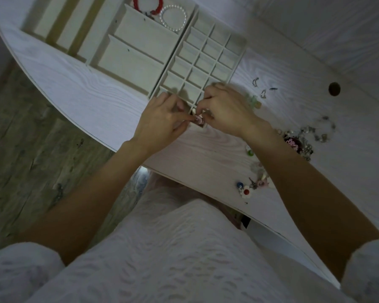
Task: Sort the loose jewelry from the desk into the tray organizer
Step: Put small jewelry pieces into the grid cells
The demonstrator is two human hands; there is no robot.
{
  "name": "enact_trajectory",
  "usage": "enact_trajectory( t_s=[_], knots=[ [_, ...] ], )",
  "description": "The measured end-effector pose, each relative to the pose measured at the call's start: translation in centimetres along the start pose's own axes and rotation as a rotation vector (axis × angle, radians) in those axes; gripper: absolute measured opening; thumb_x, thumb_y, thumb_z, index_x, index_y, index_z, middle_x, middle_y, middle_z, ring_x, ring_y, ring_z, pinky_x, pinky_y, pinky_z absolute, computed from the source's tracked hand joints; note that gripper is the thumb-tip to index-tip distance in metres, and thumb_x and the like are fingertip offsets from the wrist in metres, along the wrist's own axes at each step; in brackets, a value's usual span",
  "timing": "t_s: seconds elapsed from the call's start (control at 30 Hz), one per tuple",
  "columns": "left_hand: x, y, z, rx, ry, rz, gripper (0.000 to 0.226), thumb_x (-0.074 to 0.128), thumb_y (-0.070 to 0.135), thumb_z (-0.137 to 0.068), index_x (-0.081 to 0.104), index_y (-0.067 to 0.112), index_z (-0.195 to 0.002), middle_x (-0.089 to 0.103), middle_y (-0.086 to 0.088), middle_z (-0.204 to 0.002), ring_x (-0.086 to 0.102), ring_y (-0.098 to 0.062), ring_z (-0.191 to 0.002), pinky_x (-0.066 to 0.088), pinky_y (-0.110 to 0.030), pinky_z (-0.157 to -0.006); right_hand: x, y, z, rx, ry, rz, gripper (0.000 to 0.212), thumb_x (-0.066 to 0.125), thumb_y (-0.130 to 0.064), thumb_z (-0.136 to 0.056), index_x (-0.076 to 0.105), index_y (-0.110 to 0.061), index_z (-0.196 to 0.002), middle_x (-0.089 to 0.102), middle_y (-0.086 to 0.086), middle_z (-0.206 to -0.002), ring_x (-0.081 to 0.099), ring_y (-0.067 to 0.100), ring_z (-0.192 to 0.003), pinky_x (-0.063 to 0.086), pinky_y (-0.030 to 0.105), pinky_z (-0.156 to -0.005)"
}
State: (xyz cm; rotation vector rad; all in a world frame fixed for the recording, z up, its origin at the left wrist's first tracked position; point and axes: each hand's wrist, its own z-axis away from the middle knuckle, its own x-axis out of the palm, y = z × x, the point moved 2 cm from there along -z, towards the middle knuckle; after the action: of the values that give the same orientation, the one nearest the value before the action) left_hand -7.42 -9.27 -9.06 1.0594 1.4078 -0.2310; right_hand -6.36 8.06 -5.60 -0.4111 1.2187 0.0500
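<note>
Jewelry piece [198, 119] (pink, unlabeled) pinched by left hand [162, 121] and right hand [225, 110] over tray organizer [232, 66].

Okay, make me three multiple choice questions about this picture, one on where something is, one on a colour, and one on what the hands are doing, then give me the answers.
1. Where does the pearl bracelet lie?
A. in a far compartment of the tray organizer
B. on the floor
C. on the person's wrist

2. What colour is the bracelet next to the pearl one?
A. blue
B. red
C. yellow

3. What are the left hand and right hand doing?
A. resting flat on the desk
B. together pinching a small pink piece at the tray's near corner
C. hanging below the desk

Answers:
1. A, it sits inside the tray's far end.
2. B, its beads show plainly red.
3. B, the fingertips of both hands meet on the small piece over the near cells.
</note>
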Motion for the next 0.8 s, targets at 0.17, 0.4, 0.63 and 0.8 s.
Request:
enact_trajectory(
  t_s=[0.17,0.4,0.63,0.8],
  knots=[
    [0.4,0.3,-0.2,0.022,-0.002,0.012,0.021,0.056,0.026,-0.087,0.075,0.023,-0.094,0.06,-0.007,-0.091,0.053,-0.03,-0.085,0.042,-0.038,-0.068,-0.6,0.2,-0.8,-0.033,-0.12,0.026,0.015,0.064,-0.026,-0.086,0.07,-0.022,-0.098,0.056,0.006,-0.103,0.048,0.028,-0.104,0.042,0.04,-0.086],
    [0.3,0.6,-0.2,-0.041,0.053,-0.005,0.018,0.061,0.027,-0.085,0.072,0.016,-0.094,0.06,-0.008,-0.092,0.044,-0.023,-0.089,0.039,-0.036,-0.07,-1.2,0.0,-1.2,-0.035,-0.181,0.11,0.014,0.066,-0.026,-0.084,0.069,-0.024,-0.098,0.055,0.003,-0.101,0.048,0.025,-0.102,0.04,0.034,-0.076],
    [0.0,0.9,-0.3,-0.029,0.027,-0.016,0.024,0.055,0.03,-0.085,0.073,0.018,-0.096,0.06,-0.008,-0.093,0.044,-0.023,-0.091,0.04,-0.037,-0.071,-1.7,-0.2,-1.2,-0.108,-0.23,0.152,0.01,0.062,-0.024,-0.086,0.069,-0.021,-0.093,0.057,0.002,-0.094,0.051,0.024,-0.098,0.03,0.028,-0.072],
    [0.0,0.8,-0.4,-0.017,0.001,-0.043,0.023,0.055,0.031,-0.086,0.072,0.019,-0.097,0.059,-0.007,-0.095,0.048,-0.026,-0.09,0.04,-0.037,-0.072,-1.7,0.2,-1.3,-0.084,-0.293,0.063,0.007,0.064,-0.026,-0.083,0.06,-0.02,-0.083,0.047,-0.005,-0.085,0.052,0.023,-0.096,0.044,0.037,-0.08]
  ],
)
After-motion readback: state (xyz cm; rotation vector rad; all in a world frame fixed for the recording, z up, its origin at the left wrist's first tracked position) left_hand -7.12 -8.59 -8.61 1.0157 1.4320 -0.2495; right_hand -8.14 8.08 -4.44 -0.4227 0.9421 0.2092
